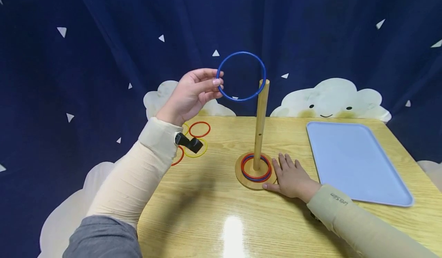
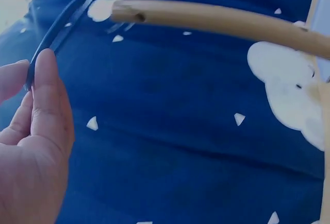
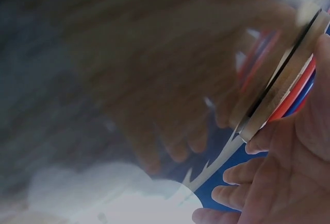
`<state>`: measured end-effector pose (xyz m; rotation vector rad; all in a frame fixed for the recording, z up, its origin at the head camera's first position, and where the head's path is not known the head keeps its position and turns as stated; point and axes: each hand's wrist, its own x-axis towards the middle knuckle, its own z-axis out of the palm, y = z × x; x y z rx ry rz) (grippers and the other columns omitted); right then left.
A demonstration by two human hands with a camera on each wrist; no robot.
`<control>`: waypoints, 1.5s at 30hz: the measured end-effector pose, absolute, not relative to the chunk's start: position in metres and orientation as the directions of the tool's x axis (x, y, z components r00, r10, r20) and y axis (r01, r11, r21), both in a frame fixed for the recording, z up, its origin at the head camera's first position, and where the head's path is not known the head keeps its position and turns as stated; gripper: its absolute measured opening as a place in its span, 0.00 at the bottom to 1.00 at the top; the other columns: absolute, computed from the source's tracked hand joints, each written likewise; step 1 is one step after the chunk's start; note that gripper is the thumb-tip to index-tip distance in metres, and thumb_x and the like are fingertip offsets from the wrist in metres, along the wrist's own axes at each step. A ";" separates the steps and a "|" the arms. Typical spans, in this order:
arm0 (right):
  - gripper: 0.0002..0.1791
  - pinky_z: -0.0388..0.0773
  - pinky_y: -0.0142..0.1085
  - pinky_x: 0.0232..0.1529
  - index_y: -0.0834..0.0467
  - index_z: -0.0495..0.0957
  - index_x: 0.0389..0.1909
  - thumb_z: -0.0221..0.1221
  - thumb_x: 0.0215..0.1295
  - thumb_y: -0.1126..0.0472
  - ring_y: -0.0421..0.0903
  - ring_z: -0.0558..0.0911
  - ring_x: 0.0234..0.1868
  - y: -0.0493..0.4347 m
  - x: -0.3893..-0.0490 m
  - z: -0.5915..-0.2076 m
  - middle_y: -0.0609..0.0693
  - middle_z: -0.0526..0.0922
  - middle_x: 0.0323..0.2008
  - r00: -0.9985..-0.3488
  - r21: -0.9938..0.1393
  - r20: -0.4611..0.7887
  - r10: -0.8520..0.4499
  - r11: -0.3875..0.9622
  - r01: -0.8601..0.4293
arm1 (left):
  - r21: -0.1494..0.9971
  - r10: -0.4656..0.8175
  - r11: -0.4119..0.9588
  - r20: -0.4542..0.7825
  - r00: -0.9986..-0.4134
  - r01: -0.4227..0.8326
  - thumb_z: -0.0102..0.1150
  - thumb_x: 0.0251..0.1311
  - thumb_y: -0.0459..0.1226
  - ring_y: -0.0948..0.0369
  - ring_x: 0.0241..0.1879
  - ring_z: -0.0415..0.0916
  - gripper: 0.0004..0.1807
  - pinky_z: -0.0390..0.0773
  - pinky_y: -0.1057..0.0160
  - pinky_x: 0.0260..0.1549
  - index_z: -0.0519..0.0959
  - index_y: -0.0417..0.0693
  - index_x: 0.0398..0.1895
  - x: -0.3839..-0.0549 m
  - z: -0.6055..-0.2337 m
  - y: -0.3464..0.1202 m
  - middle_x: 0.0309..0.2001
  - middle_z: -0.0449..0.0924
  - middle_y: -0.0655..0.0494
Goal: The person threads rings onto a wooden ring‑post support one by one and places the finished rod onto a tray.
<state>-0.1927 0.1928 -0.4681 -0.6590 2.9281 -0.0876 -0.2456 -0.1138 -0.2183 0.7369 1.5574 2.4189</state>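
My left hand (image 1: 193, 91) pinches a thin blue ring (image 1: 241, 53) by its left side, thumb against fingers. The ring is held up facing the head view, and its right side overlaps the top of a wooden post (image 1: 261, 124); the left wrist view shows the post's end (image 2: 124, 12) apart from the fingers. Red and blue rings (image 1: 242, 169) lie stacked around the post's foot on a round wooden base (image 1: 255, 186). My right hand (image 1: 293, 179) lies palm down, fingers extended, its thumb and fingertips at the base's right edge.
Left of the post, red rings (image 1: 200, 136) and yellow rings (image 1: 195, 156) lie on the wooden table (image 1: 200, 227), partly hidden by the left wrist. A light blue tray (image 1: 359, 158) sits at the right. Behind the table hangs a dark blue curtain (image 1: 193, 16) with clouds and triangles.
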 end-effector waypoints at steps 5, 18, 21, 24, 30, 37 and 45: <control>0.65 0.55 0.69 0.71 0.71 0.57 0.77 0.40 0.64 0.16 0.74 0.52 0.76 0.193 -0.192 -0.468 0.76 0.51 0.76 -0.897 -0.081 -0.120 -0.426 0.905 -0.419 | 0.918 0.438 -0.393 0.230 -0.869 0.044 0.49 0.69 0.17 0.61 0.31 0.83 0.18 0.85 0.68 0.34 0.85 0.42 0.34 -0.249 -0.228 -0.097 0.35 0.84 0.51; 0.65 0.55 0.69 0.71 0.72 0.57 0.77 0.41 0.64 0.16 0.74 0.52 0.76 0.192 -0.189 -0.463 0.76 0.51 0.75 -0.896 -0.080 -0.130 -0.425 0.905 -0.418 | 0.974 0.481 -0.209 0.026 -0.876 -0.087 0.52 0.69 0.18 0.62 0.30 0.81 0.13 0.85 0.66 0.37 0.82 0.41 0.35 -0.260 -0.298 -0.080 0.33 0.83 0.53; 0.62 0.55 0.70 0.71 0.72 0.58 0.76 0.45 0.66 0.19 0.74 0.52 0.76 0.189 -0.187 -0.455 0.77 0.52 0.75 -0.894 -0.088 -0.146 -0.423 0.906 -0.415 | 0.979 0.479 -0.166 -0.027 -0.878 -0.121 0.52 0.69 0.19 0.62 0.29 0.81 0.11 0.85 0.67 0.37 0.81 0.39 0.37 -0.263 -0.318 -0.080 0.31 0.82 0.53; 0.60 0.56 0.70 0.70 0.72 0.58 0.76 0.49 0.67 0.22 0.74 0.53 0.75 0.187 -0.185 -0.451 0.77 0.53 0.75 -0.894 -0.089 -0.159 -0.419 0.908 -0.410 | 0.977 0.466 -0.141 -0.077 -0.882 -0.160 0.52 0.69 0.20 0.62 0.29 0.81 0.08 0.85 0.67 0.38 0.79 0.36 0.40 -0.265 -0.336 -0.080 0.31 0.81 0.51; 0.58 0.56 0.70 0.70 0.72 0.59 0.76 0.51 0.68 0.24 0.75 0.54 0.75 0.186 -0.185 -0.452 0.77 0.53 0.75 -0.895 -0.080 -0.157 -0.418 0.908 -0.410 | 0.969 0.454 -0.094 -0.162 -0.876 -0.228 0.53 0.70 0.21 0.62 0.30 0.81 0.07 0.86 0.61 0.46 0.78 0.30 0.47 -0.269 -0.370 -0.081 0.34 0.81 0.50; 0.57 0.57 0.69 0.70 0.72 0.59 0.75 0.53 0.68 0.26 0.75 0.54 0.75 0.186 -0.184 -0.451 0.77 0.55 0.74 -0.896 -0.081 -0.128 -0.424 0.905 -0.417 | 0.961 0.462 0.026 -0.255 -0.849 -0.275 0.51 0.73 0.22 0.63 0.34 0.78 0.17 0.85 0.61 0.47 0.70 0.19 0.61 -0.265 -0.409 -0.081 0.45 0.78 0.44; 0.56 0.58 0.69 0.70 0.72 0.59 0.75 0.53 0.69 0.27 0.75 0.55 0.75 0.185 -0.184 -0.451 0.77 0.54 0.74 -0.897 -0.080 -0.142 -0.419 0.908 -0.412 | 0.945 0.464 0.068 -0.314 -0.828 -0.320 0.52 0.72 0.22 0.63 0.30 0.77 0.14 0.84 0.69 0.35 0.72 0.19 0.57 -0.261 -0.438 -0.077 0.36 0.77 0.49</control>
